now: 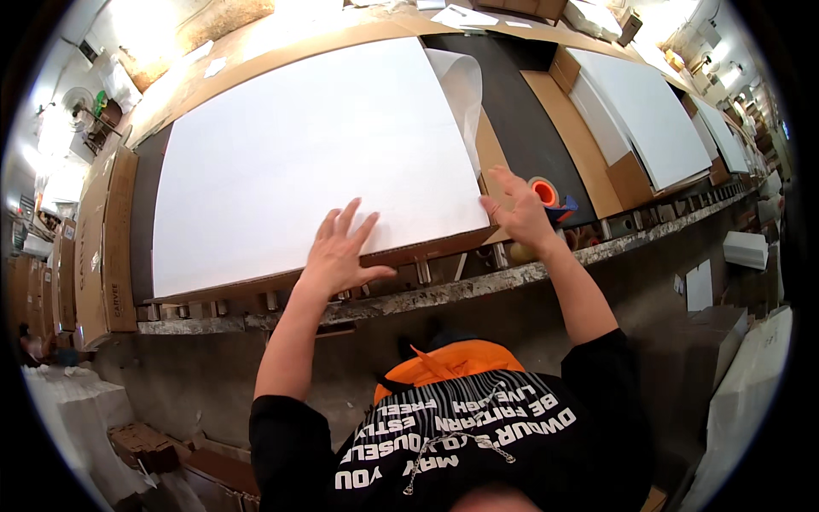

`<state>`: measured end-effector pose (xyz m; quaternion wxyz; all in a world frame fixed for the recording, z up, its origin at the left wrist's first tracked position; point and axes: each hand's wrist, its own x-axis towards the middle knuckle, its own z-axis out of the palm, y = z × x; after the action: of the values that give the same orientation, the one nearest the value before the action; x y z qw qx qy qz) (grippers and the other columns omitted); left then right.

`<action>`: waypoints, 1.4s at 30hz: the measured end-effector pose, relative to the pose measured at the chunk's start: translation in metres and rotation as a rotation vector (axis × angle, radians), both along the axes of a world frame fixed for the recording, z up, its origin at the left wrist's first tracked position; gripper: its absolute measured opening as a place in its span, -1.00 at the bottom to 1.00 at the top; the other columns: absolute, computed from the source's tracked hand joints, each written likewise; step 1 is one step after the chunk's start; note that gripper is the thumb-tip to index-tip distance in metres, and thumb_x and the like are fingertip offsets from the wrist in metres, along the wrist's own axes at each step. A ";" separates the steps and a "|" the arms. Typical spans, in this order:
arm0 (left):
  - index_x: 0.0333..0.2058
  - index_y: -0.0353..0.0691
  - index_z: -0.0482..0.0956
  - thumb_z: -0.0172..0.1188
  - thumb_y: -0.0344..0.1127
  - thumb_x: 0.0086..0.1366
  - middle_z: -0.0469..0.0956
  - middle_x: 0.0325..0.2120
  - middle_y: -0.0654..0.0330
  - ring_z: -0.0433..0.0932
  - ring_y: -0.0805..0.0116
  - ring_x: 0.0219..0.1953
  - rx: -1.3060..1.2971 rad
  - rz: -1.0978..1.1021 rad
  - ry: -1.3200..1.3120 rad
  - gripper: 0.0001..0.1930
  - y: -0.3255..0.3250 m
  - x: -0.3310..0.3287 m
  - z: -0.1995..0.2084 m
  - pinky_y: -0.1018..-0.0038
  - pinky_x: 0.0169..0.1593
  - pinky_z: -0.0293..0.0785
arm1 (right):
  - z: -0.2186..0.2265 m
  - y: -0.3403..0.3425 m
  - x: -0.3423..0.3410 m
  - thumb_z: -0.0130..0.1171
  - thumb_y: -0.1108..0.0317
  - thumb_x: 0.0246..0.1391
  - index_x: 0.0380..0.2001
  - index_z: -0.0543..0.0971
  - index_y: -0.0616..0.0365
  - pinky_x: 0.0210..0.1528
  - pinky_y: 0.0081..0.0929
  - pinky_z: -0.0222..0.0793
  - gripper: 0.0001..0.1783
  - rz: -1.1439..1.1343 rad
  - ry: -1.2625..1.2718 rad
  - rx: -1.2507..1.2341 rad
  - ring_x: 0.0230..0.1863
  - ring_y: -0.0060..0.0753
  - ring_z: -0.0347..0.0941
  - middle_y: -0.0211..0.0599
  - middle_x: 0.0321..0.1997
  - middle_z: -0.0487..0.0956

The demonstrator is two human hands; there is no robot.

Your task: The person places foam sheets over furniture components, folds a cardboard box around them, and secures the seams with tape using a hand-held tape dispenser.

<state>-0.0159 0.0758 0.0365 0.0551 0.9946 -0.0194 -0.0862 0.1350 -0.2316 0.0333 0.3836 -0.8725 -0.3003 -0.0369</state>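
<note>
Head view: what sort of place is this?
Probably a factory packing area: a row of metal rollers, a large brown carton at left, a tape roll beside the right hand.

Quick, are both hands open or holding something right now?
Left hand: open, spread on the white panel by its near edge.
Right hand: open, at the panel's near right corner.

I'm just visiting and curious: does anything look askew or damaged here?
Yes: a translucent sheet sticks out, curled, past the right edge of the white panel, breaking its straight outline. The near metal rail also looks scuffed and blotchy.
</note>
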 end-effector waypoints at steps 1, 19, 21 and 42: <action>0.36 0.05 0.12 0.23 0.55 -0.13 -0.12 0.41 0.03 -0.08 -0.17 0.40 0.051 0.030 -0.013 0.15 0.020 -0.010 -0.001 0.02 0.42 -0.01 | 0.005 0.011 -0.001 0.29 -0.05 0.07 0.14 0.43 0.32 0.36 -0.16 0.13 -0.26 0.094 -0.024 -0.064 0.35 0.10 0.22 0.23 0.27 0.34; 0.38 -0.35 -0.15 0.36 0.38 -0.14 -0.12 0.39 -0.21 -0.18 -0.33 0.40 0.038 -0.288 -0.139 0.33 0.272 -0.074 -0.041 -0.22 0.38 -0.23 | -0.035 0.108 -0.004 0.13 -0.57 -0.23 0.43 -0.11 0.16 0.49 0.11 -0.51 0.38 0.404 -0.107 -0.548 0.50 0.24 -0.33 0.17 0.49 -0.14; 0.37 -0.37 -0.11 0.37 0.38 -0.16 -0.11 0.38 -0.23 -0.16 -0.33 0.40 0.004 -0.307 -0.175 0.33 0.274 -0.065 -0.054 -0.21 0.38 -0.19 | -0.038 0.113 -0.014 0.15 -0.55 -0.23 0.41 -0.08 0.18 0.48 0.11 -0.43 0.36 0.342 -0.146 -0.602 0.48 0.26 -0.23 0.20 0.48 -0.10; 0.39 -0.31 -0.08 -0.06 0.45 0.21 -0.13 0.40 -0.20 -0.20 -0.31 0.41 0.109 0.411 -0.293 0.06 0.463 -0.168 -0.056 0.01 0.43 -0.31 | -0.028 0.372 -0.130 0.42 0.29 -0.36 0.33 0.08 0.17 0.44 0.25 -0.21 0.13 0.689 -0.235 -0.706 0.42 0.35 -0.10 0.16 0.43 0.01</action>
<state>-0.1834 0.5387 -0.0190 0.0141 0.9811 0.1798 0.0708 0.0051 0.1408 0.0057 0.0187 -0.7892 -0.6060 0.0975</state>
